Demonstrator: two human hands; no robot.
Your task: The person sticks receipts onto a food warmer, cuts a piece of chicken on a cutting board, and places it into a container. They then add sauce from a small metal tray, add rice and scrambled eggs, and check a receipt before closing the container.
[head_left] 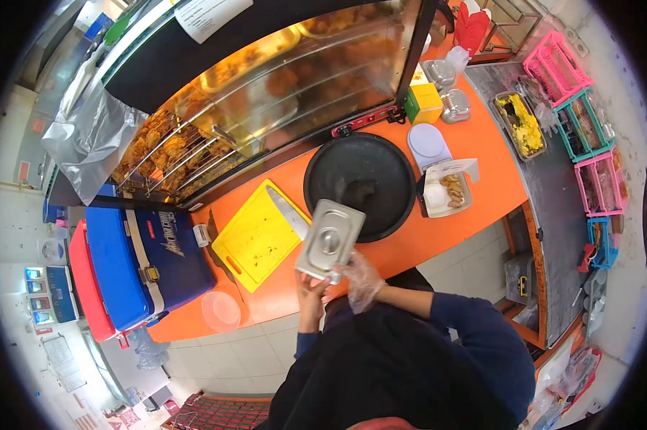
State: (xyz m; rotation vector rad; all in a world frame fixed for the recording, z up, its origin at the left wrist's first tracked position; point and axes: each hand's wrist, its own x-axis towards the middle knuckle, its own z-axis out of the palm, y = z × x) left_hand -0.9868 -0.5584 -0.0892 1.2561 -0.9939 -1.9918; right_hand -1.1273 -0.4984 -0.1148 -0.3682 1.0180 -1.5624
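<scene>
A small rectangular stainless steel pan lid (330, 240), with a recessed middle, is tilted in front of my body. My left hand (311, 295), bare, grips its lower left edge. At its lower right corner is my right hand (363, 278), in a clear plastic glove, fingers closed on the edge. Whether a pan sits under the lid is hidden. Behind it lies a large round black pan (359, 168), partly covered by the lid. To the left, a knife (286, 208) rests on a yellow cutting board (255, 240) with dark crumbs.
A glass display warmer (280, 86) with fried food lines the back of the orange table (481, 175). An open takeaway box (449, 195) and white scale (429, 143) stand right. Blue cooler (162, 251) and clear bowl (221, 311) are left. Baskets (581, 125) line the far right.
</scene>
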